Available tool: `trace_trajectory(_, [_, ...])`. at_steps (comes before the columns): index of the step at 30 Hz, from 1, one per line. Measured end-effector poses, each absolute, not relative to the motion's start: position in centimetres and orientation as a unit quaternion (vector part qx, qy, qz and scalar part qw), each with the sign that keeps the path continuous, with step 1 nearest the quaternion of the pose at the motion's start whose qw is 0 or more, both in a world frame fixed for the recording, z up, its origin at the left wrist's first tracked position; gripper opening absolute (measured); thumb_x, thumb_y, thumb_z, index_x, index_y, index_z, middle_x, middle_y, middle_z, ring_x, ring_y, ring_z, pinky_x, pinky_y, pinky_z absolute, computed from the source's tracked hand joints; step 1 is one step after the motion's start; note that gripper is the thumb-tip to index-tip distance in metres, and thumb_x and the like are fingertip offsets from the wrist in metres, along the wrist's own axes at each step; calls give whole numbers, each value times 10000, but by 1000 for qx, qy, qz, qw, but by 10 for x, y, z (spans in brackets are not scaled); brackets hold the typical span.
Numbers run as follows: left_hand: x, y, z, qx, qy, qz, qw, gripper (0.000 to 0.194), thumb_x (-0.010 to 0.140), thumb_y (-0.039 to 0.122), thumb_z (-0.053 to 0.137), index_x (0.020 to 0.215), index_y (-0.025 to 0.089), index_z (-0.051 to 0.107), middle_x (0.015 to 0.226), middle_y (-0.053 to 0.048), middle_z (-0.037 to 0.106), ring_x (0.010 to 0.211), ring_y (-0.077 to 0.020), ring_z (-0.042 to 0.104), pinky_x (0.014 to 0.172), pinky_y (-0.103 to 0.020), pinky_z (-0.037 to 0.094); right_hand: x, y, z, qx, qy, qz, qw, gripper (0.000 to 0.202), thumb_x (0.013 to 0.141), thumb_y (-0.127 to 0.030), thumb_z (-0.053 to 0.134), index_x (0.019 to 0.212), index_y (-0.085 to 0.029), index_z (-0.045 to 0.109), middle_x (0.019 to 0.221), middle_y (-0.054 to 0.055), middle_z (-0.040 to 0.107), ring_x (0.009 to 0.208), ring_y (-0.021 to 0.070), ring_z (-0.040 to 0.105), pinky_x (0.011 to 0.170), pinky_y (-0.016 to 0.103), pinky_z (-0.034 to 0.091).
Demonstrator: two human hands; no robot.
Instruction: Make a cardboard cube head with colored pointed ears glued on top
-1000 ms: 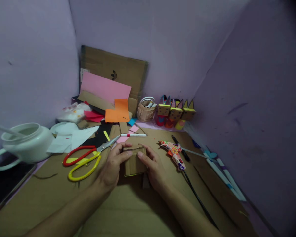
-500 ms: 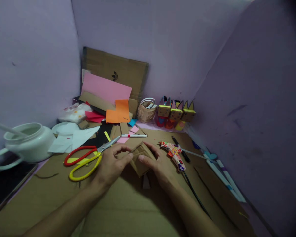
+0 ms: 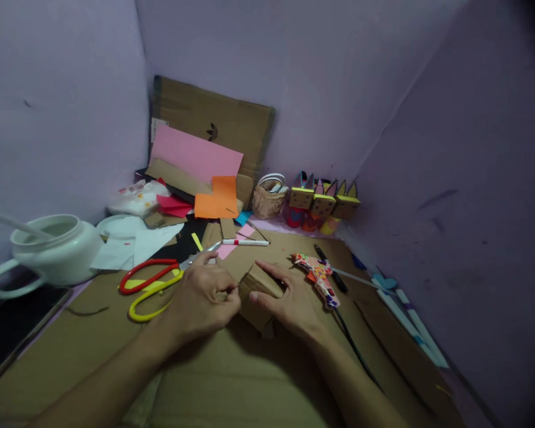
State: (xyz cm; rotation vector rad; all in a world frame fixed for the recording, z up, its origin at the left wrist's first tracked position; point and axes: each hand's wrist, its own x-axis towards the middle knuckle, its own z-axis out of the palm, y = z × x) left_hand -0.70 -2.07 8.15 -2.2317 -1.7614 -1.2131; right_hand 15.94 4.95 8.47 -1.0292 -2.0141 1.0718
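Where I look down through the head camera, a small cardboard box (image 3: pixel 264 284) sits between my hands at the middle of the surface (image 3: pixel 196 380), between the scissors (image 3: pixel 173 262) and the flower-patterned glue gun (image 3: pixel 321 276). At the far left I see a round white pot (image 3: pixel 62 255) with one looped handle and an open mouth; a pale stick (image 3: pixel 24 226) slants into it, and I cannot make out what else it holds. Toward the back wall, a brown, rough-sided holder (image 3: pixel 267 205) has white loops (image 3: pixel 273 178) rising from it, with more pale material inside. To the right of that holder stand three box-headed figures (image 3: pixel 323 205) with pointed ears, on red, orange and yellow bases. The box itself is plain brown and blocky, tilted with a corner toward me, its faces creased and its seams uneven. My left hand (image 3: pixel 205 300) has thumb and fingertips drawn together at the box's left edge; whether anything thin is pinched between them, I can't tell. My right hand (image 3: pixel 294 300) is clamped on the box, thumb across the near side and fingers along the far side.
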Motion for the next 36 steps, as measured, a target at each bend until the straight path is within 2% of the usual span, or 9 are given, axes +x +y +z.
trace_trajectory(4, [-5, -21, 81, -709, -575, -410, 0, 201, 670, 131, 536, 482, 195, 564, 456, 51, 506, 441, -96, 422, 988, -422, 362, 160, 51, 85, -385, -743, 437, 330, 543, 529, -293, 777, 1055, -185, 699, 1055, 94, 694, 976, 298, 620, 870, 434, 475])
trace_trajectory(8, [-5, -22, 84, -687, -572, -439, -88, 186, 648, 129, 555, 496, 223, 607, 482, 44, 540, 469, -120, 459, 1010, -450, 342, 163, 55, 82, -362, -727, 472, 344, 515, 511, -297, 801, 1015, -228, 717, 1027, 71, 705, 938, 297, 630, 841, 447, 482])
trace_trajectory(13, [-4, -24, 89, -654, -567, -475, -160, 164, 614, 136, 571, 517, 235, 659, 502, 33, 580, 494, -135, 474, 1016, -446, 347, 166, 61, 78, -344, -736, 493, 312, 562, 528, -326, 788, 1072, -221, 694, 1026, 74, 703, 929, 295, 623, 833, 459, 477])
trace_trajectory(19, [-3, -24, 95, -636, -567, -481, -205, 169, 620, 181, 562, 497, 232, 665, 498, 29, 595, 474, -143, 487, 1064, -467, 270, 169, 64, 77, -331, -726, 528, 292, 586, 523, -315, 792, 1092, -224, 685, 1002, 58, 711, 970, 310, 607, 882, 480, 448])
trace_trajectory(21, [-3, -24, 96, -623, -573, -486, -218, 169, 614, 198, 560, 493, 230, 673, 498, 19, 605, 528, -177, 542, 1058, -476, 274, 170, 65, 77, -324, -721, 538, 294, 579, 517, -309, 797, 1082, -237, 690, 1001, 49, 713, 977, 309, 607, 887, 477, 448])
trace_trajectory(24, [-3, -24, 96, -602, -579, -493, -243, 144, 583, 210, 576, 503, 240, 691, 513, -1, 630, 753, -274, 626, 1030, -484, 310, 171, 65, 76, -315, -722, 543, 292, 579, 526, -301, 797, 1091, -247, 685, 1012, 45, 712, 989, 310, 606, 892, 479, 448])
trace_trajectory(28, [-4, -24, 94, -578, -584, -501, -272, 133, 559, 202, 586, 519, 254, 702, 561, -9, 660, 1004, -334, 591, 1033, -487, 310, 174, 68, 74, -300, -734, 539, 284, 583, 540, -318, 797, 1108, -271, 674, 1071, 38, 697, 1009, 313, 605, 910, 476, 441])
trace_trajectory(33, [-5, -24, 91, -606, -570, -489, -263, 157, 599, 204, 571, 538, 249, 708, 546, 15, 647, 844, -287, 643, 1050, -478, 299, 179, 72, 70, -281, -753, 526, 279, 587, 579, -352, 786, 1146, -293, 647, 1112, 33, 680, 1044, 311, 592, 905, 464, 450])
trace_trajectory(36, [-5, -25, 90, -586, -577, -490, -289, 149, 595, 198, 581, 535, 253, 707, 568, 17, 663, 958, -311, 618, 1044, -474, 306, 180, 74, 68, -266, -761, 524, 273, 597, 584, -357, 780, 1160, -285, 637, 1107, 39, 681, 1033, 302, 598, 884, 450, 464])
